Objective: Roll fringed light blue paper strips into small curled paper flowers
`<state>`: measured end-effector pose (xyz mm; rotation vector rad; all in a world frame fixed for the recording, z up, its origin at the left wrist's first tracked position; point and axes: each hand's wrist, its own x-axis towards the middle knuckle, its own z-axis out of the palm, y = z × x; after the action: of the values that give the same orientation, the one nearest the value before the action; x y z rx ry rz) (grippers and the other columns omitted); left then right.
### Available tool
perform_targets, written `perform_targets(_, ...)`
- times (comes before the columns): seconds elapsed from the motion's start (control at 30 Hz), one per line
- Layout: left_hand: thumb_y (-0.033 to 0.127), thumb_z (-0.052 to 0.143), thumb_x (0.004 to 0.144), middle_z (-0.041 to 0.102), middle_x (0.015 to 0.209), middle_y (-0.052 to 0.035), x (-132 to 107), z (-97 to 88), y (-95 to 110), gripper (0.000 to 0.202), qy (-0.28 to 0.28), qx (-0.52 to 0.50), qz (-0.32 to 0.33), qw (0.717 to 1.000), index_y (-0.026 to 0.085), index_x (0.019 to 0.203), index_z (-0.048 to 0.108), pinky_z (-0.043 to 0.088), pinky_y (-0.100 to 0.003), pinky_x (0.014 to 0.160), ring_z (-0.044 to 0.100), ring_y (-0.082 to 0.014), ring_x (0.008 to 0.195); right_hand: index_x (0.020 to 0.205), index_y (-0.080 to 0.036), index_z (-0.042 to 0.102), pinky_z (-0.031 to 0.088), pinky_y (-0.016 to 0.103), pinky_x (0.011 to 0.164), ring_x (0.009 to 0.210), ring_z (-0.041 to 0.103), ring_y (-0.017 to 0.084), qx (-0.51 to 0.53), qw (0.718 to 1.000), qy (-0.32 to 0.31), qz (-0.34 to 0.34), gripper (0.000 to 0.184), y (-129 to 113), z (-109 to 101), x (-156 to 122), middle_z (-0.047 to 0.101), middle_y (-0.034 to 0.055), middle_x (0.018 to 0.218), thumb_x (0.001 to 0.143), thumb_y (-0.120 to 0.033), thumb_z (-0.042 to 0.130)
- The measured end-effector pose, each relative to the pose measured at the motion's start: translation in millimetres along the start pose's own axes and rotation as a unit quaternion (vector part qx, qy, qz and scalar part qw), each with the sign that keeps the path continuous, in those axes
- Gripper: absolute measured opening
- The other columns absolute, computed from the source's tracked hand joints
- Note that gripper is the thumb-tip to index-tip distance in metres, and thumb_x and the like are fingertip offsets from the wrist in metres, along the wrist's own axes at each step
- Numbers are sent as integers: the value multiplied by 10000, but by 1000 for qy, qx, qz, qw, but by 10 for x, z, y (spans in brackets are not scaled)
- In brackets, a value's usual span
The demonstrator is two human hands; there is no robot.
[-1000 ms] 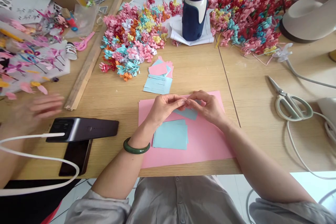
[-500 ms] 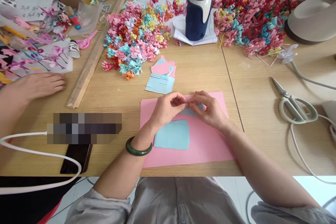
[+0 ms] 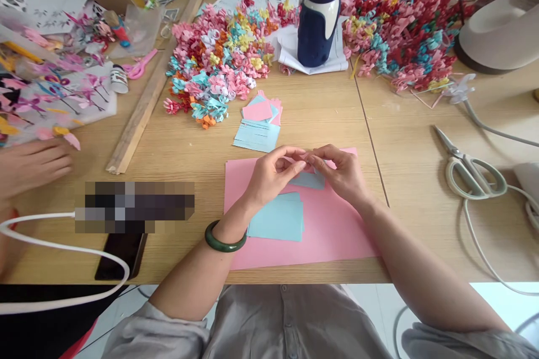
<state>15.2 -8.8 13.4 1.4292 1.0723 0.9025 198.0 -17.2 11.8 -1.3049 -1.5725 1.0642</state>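
Observation:
My left hand [image 3: 272,175], with a green bangle [image 3: 225,238] on its wrist, meets my right hand [image 3: 342,175] above a large pink sheet [image 3: 337,235]. The fingers of both are pinched together at the tips. Whatever lies between them is too small and too covered to name. Just below the fingertips a blue paper piece [image 3: 310,180] shows on the sheet, partly hidden. Nearer to me is a stack of blue paper rectangles [image 3: 275,217]. Beyond the sheet are slit blue paper [image 3: 256,136] and small pink cards [image 3: 257,110].
Curled paper flowers [image 3: 223,56] are heaped behind, with a second heap [image 3: 404,33] beyond the bottle [image 3: 319,22]. Scissors [image 3: 471,174] lie right. A wooden strip [image 3: 141,106] runs along the left, where another person's hand [image 3: 37,165] rests near a phone [image 3: 120,255].
My joined fingertips have shifted slightly right and up, showing more of the blue paper below. The other person's hand has drawn back to the left.

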Motion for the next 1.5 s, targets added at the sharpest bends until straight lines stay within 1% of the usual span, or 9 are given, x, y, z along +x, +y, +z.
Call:
perform_targets(0.13, 423, 636, 878, 743, 858, -65, 0, -1, -15, 294, -12, -63, -38, 997, 153, 907, 749, 542, -267, 679, 625, -119, 637, 813, -217, 715, 487, 353, 778, 858, 637, 202, 50, 999, 4, 0, 315, 0, -11, 12, 713, 43, 819, 883, -514, 636)
perform_targets(0.23, 419, 678, 844, 742, 872, -65, 3, 9, -26, 289, -24, -122, -76, 989, 157, 925, 771, 542, -272, 678, 612, -114, 643, 775, -221, 698, 485, 343, 761, 829, 619, 187, 66, 997, -5, -29, 308, -1, -1, 15, 691, 38, 811, 888, -500, 636)
perform_targets(0.37, 406, 743, 785, 743, 872, -73, 9, 5, -16, 278, -39, -206, -141, 968, 160, 909, 786, 533, -264, 653, 606, -109, 645, 761, -229, 701, 482, 352, 781, 804, 603, 181, 50, 996, 7, -70, 283, -5, 29, 9, 682, 29, 784, 897, -469, 637)
perform_targets(0.5, 421, 768, 764, 735, 810, -65, 9, -6, 10, 283, -50, -222, -173, 958, 157, 864, 788, 517, -247, 615, 590, -91, 593, 810, -242, 731, 472, 365, 807, 806, 586, 185, 2, 994, 20, -105, 249, -22, 48, -5, 685, 31, 786, 918, -438, 620)
perform_targets(0.7, 423, 768, 762, 727, 785, -43, 4, 4, -13, 253, -45, -216, -146, 964, 172, 793, 775, 523, -262, 642, 592, -96, 602, 857, -266, 756, 479, 368, 838, 820, 589, 187, -21, 994, 13, -102, 256, -56, 45, -22, 715, 21, 798, 930, -454, 598)
perform_targets(0.87, 374, 776, 752, 728, 759, -28, 11, 5, -28, 208, 22, -152, -96, 983, 174, 810, 781, 512, -252, 649, 577, -91, 594, 921, -256, 761, 498, 354, 839, 919, 608, 200, -37, 998, 18, -41, 223, -77, 35, -35, 738, 27, 880, 946, -390, 584)
perform_targets(0.97, 364, 772, 754, 709, 704, -13, 10, 1, -20, 201, 49, -90, -66, 993, 170, 808, 779, 500, -242, 648, 579, -95, 597, 943, -236, 753, 513, 358, 831, 909, 637, 202, -54, 998, 17, -35, 165, -57, 32, -27, 720, 39, 918, 897, -357, 650)
perform_targets(1.17, 319, 769, 756, 682, 660, 6, -2, 6, -25, 152, 58, -36, -36, 997, 169, 776, 756, 474, -215, 597, 561, -92, 595, 846, -222, 714, 522, 325, 779, 882, 631, 191, -89, 995, 6, -48, 48, 1, 44, -10, 686, 34, 863, 843, -219, 666)
perform_targets(1.5, 287, 754, 765, 725, 751, -27, -4, 20, -79, 147, 63, -33, -22, 997, 152, 782, 699, 530, -241, 648, 660, -135, 680, 806, -222, 699, 489, 332, 802, 916, 609, 194, -87, 995, -24, -41, 168, -99, 37, -38, 706, 30, 865, 880, -171, 557)
